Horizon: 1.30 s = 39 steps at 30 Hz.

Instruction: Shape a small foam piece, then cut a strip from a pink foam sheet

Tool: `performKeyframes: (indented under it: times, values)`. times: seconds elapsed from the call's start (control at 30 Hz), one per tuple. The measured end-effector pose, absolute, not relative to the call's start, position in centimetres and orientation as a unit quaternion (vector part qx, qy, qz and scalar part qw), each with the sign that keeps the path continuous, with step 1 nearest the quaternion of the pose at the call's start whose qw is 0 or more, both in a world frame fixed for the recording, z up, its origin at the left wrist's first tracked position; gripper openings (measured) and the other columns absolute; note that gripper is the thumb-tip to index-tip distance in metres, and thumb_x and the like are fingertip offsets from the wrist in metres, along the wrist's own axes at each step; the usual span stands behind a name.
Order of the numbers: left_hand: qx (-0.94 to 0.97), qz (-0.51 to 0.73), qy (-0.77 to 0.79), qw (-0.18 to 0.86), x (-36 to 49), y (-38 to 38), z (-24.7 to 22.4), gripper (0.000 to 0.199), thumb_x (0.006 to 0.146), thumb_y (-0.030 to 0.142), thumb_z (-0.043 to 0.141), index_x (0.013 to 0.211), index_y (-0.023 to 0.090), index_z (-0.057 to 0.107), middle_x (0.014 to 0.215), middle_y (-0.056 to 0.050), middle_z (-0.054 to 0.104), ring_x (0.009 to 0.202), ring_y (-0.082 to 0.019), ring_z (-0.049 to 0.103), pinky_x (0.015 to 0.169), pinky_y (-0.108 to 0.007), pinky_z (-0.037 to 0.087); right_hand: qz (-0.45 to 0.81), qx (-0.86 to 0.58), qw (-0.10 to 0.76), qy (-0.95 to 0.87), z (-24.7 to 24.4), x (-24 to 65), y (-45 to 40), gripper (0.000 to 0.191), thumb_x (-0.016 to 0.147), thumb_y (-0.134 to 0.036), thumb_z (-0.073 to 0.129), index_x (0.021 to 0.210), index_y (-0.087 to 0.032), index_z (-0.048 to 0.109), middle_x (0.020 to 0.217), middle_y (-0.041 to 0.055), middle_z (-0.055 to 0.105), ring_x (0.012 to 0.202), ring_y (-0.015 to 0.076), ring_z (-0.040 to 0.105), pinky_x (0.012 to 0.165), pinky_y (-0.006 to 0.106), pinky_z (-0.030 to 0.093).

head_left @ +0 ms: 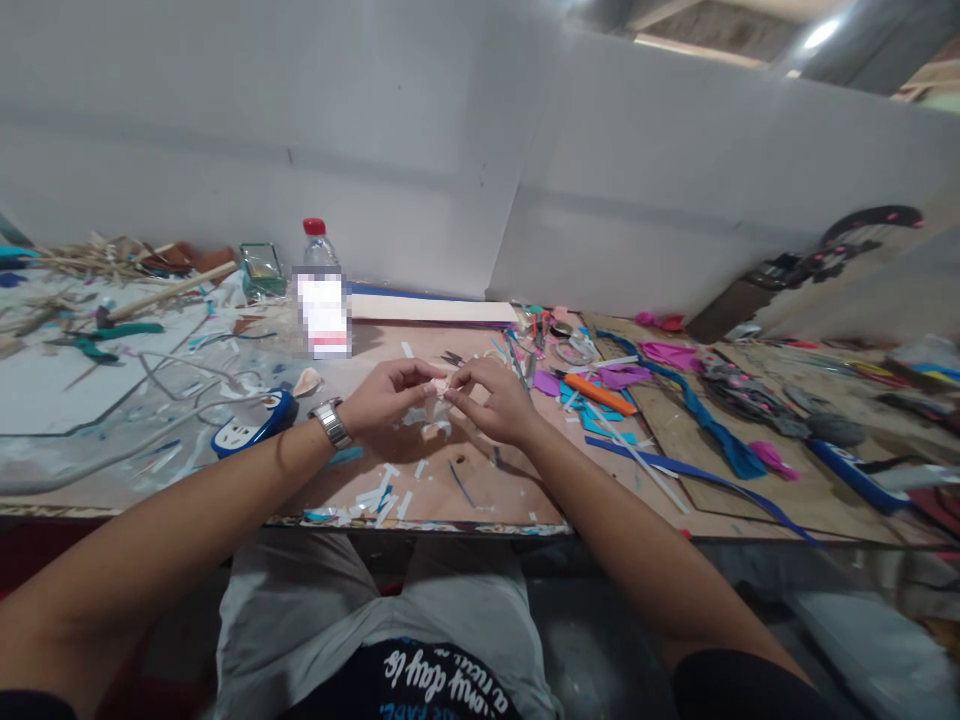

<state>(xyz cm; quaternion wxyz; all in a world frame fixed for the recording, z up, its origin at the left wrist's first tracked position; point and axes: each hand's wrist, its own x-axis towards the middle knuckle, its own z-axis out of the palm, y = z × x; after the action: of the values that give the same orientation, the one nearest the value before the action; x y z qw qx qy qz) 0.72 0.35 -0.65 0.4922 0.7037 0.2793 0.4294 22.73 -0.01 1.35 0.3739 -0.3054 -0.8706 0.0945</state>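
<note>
Pale-peach thin crumpled piece (441, 386): pinched it between fingertips of left hand (394, 394) and right hand (491, 396), held both close together. Could not tell if joined to white-and-peach scrap (434, 430) just below fingertips. Wore silver metal-link watch (330, 423) on left wrist. Had blue-and-white plastic socket block (238, 432) left of left hand; clear red-capped bottle (318, 248) farther beyond it; orange-handled tool (600, 393) right of right hand; narrow white strips (385, 501) nearer body than hands.
</note>
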Motion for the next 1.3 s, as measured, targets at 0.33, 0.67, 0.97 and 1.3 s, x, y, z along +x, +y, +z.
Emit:
performKeyframes:
  times: [0.33,0.67,0.97,1.3]
  values:
    - [0.743,0.424,0.294,0.427,1.0,0.0,-0.7,0.039,0.084,0.043,0.074,0.113,0.017,0.070,0.116,-0.012,0.073,0.105,-0.023,0.068,0.093,-0.036,0.052,0.078,-0.310,0.369,-0.873,1.1,22.7,0.2,0.026,0.094,-0.045,0.062,0.085,-0.020,0.065,0.082,0.0049,0.071,0.079,0.0205,0.064,0.079,0.036,0.043]
    - [0.734,0.436,0.272,0.444,0.8,0.5,-1.2,0.037,0.085,0.042,0.073,0.113,0.019,0.070,0.123,-0.012,0.068,0.108,-0.022,0.065,0.090,-0.034,0.053,0.081,-0.303,0.370,-0.875,1.3,22.9,0.4,0.025,0.093,-0.046,0.065,0.091,-0.022,0.067,0.087,0.0055,0.072,0.085,0.0223,0.066,0.082,0.038,0.045]
    - [0.721,0.440,0.292,0.449,0.7,0.5,-0.9,0.046,0.084,0.041,0.074,0.123,0.018,0.065,0.120,-0.013,0.068,0.101,-0.021,0.065,0.087,-0.034,0.054,0.082,-0.297,0.375,-0.875,1.3,22.9,0.7,0.025,0.093,-0.046,0.064,0.088,-0.022,0.066,0.085,0.0057,0.072,0.083,0.0221,0.066,0.081,0.038,0.046]
    - [0.730,0.420,0.313,0.440,0.7,0.1,-0.3,0.036,0.085,0.045,0.072,0.109,0.018,0.071,0.108,-0.010,0.072,0.089,-0.018,0.066,0.079,-0.031,0.053,0.084,-0.290,0.371,-0.878,1.2,23.1,0.6,0.022,0.095,-0.043,0.062,0.089,-0.022,0.066,0.088,0.0057,0.073,0.085,0.0220,0.065,0.082,0.038,0.045]
